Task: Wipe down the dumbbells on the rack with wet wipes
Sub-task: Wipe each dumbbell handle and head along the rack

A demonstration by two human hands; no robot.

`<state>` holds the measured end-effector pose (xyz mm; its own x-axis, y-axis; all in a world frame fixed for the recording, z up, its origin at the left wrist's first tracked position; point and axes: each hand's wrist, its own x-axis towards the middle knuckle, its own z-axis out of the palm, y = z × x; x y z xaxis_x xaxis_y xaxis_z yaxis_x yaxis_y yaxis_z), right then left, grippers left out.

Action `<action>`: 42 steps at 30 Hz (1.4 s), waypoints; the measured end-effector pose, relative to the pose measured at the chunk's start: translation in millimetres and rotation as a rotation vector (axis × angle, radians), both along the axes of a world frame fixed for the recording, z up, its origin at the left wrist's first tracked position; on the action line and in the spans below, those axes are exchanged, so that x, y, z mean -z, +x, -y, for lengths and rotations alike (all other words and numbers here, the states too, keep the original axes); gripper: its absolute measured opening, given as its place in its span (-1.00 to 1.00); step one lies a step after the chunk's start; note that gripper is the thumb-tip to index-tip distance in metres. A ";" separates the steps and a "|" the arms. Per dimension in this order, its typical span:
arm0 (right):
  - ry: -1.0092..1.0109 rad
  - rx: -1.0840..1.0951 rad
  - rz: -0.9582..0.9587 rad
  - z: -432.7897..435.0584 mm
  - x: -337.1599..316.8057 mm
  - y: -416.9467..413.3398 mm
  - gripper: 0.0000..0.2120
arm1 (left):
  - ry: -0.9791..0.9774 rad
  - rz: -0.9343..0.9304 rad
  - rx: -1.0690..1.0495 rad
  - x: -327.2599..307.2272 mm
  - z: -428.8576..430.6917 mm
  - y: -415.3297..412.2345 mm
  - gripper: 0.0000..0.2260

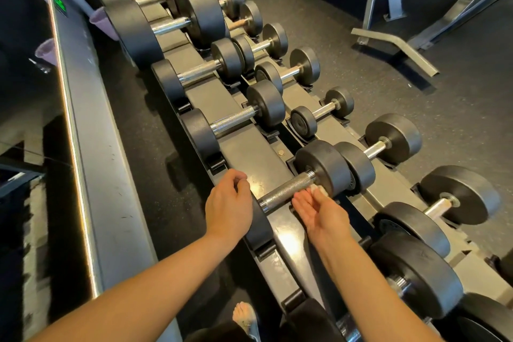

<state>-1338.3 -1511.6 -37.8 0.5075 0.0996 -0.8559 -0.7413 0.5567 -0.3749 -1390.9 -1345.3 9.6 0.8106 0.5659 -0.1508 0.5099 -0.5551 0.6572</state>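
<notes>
The nearest upper-row dumbbell (286,190) has a knurled steel handle and black round heads. It lies on the grey two-tier rack (258,161). My left hand (230,200) sits on its left head (261,228), fingers curled over the top edge. My right hand (319,211) lies palm up just below the handle with its fingers straight. Its fingertips press a small white wet wipe (316,189) against the handle's right end, next to the right head (324,164).
More black dumbbells (238,119) line both tiers, growing larger toward the far end. A mirror wall with a metal ledge (91,147) runs along the left. A bench frame (394,47) stands on the dark floor at right. A foot (244,316) shows below.
</notes>
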 end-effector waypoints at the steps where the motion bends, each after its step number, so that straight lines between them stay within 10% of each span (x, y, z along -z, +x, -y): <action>1: -0.020 -0.040 -0.001 -0.5 -0.1 2.3 -0.83 | 0.002 0.004 0.003 0.3 -0.1 -0.1 -0.85; 8: -0.180 -0.256 0.153 -6.2 -1.8 0.3 -0.55 | 0.001 0.019 0.013 -0.8 0.5 -0.6 -0.86; 17: -0.385 -0.224 0.199 -13.9 -9.2 -9.3 -0.86 | 0.013 0.023 0.001 0.1 1.1 0.4 -0.86; 22: 0.146 0.135 -0.044 -9.4 -8.7 -13.1 -0.91 | 0.012 0.034 0.001 -0.8 1.8 -0.7 -0.86; 28: -0.023 0.159 -0.099 -22.4 -7.2 -0.6 -0.85 | 0.007 0.046 0.009 -3.6 2.8 -0.7 -0.86; 42: -0.876 -0.913 0.754 -31.5 8.7 -30.2 -0.62 | 0.027 0.057 0.010 -1.8 3.9 0.7 -0.87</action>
<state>-1368.5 -1480.0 -46.5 0.8983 0.2242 -0.3779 -0.1838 -0.5895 -0.7866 -1390.3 -1349.2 11.4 0.8232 0.5608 -0.0886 0.4659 -0.5780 0.6700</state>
